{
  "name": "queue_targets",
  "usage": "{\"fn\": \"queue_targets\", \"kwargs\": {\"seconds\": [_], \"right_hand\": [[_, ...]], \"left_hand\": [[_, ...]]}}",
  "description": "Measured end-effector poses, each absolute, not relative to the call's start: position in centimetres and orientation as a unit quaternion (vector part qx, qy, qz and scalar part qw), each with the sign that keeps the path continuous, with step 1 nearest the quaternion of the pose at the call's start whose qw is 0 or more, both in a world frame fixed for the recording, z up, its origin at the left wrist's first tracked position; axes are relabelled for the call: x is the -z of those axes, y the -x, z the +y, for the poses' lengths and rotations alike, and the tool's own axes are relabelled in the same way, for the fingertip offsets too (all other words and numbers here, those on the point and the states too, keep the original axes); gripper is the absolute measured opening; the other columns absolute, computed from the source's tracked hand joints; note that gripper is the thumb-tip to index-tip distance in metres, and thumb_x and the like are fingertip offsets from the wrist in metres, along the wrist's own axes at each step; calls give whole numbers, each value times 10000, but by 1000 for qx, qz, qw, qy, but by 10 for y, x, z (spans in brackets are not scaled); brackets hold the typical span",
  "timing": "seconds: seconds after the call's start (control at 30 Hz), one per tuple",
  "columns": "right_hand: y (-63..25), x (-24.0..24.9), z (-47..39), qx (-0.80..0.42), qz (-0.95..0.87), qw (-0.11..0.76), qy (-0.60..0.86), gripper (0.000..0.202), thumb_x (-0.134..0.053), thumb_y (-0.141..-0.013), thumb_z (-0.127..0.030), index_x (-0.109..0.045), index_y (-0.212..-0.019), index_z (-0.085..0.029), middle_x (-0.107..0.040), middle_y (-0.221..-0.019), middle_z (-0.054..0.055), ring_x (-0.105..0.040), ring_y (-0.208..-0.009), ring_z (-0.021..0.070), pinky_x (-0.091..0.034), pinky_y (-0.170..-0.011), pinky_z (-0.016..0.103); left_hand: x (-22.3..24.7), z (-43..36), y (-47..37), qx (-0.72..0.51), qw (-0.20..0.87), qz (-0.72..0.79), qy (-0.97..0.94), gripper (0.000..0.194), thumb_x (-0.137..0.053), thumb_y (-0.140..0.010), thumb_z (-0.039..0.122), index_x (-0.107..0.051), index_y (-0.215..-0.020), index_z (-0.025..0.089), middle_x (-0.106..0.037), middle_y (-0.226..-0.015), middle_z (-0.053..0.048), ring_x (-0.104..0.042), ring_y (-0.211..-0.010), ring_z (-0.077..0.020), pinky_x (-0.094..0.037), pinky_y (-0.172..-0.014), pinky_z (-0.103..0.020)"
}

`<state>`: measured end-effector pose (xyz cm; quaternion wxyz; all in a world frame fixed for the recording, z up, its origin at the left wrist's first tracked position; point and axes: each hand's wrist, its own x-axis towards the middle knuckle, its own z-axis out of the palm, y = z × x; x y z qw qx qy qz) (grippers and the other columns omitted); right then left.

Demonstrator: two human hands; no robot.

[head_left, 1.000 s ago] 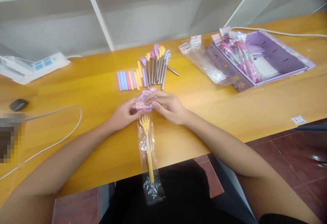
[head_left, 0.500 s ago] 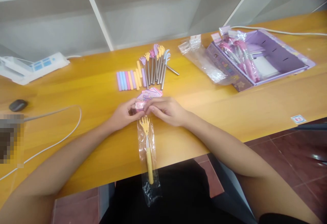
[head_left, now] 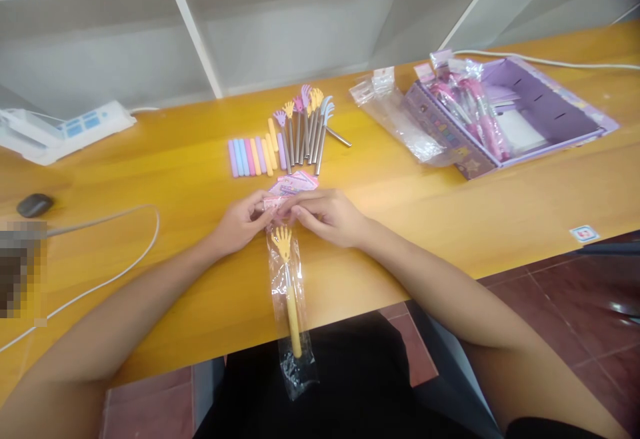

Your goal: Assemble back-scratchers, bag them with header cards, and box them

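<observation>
My left hand and my right hand meet at the top end of a clear plastic bag. Fingers of both are closed on its pink header card, partly covering it. Inside the bag lies a yellow hand-shaped back scratcher with a thin metal neck. The bag runs toward my body, its lower end hanging past the desk edge. Just beyond my fingers are several loose pink and purple cards.
Behind the cards lie coloured handles in a row and metal-stemmed scratcher heads. Empty bags rest beside a purple box holding packed pink scratchers. A power strip, mouse and white cable are leftward.
My left fingers have shifted slightly on the header card, and the card is tilted differently. The bag's upper end has moved a little to the left.
</observation>
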<state>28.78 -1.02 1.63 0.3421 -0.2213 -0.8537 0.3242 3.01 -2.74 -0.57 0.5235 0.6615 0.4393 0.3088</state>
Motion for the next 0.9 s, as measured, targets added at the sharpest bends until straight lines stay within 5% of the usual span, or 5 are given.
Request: {"fn": "queue_targets", "kwargs": {"seconds": [0.53, 0.9], "right_hand": [[-289, -14, -10, -291, -842, 357, 281, 453, -454, -1148, -309, -754, -841, -167, -815, -979, 56, -762, -889, 152, -578, -844, 290], [-290, -13, -6, -250, -832, 373, 325, 525, -464, -1145, -363, -644, -694, -164, -655, -692, 36, -565, -630, 109, -431, -638, 267]], "left_hand": [[8, -27, -27, -314, 548, 435, -642, 365, -656, -1060, 513, -686, -1258, 208, -823, -945, -53, -763, -811, -198, -545, -709, -286], [1, -29, -31, -318, 552, 430, -640, 369, -670, -1049, 513, -695, -1237, 197, -829, -955, -63, -761, -804, -191, -539, -701, -278]]}}
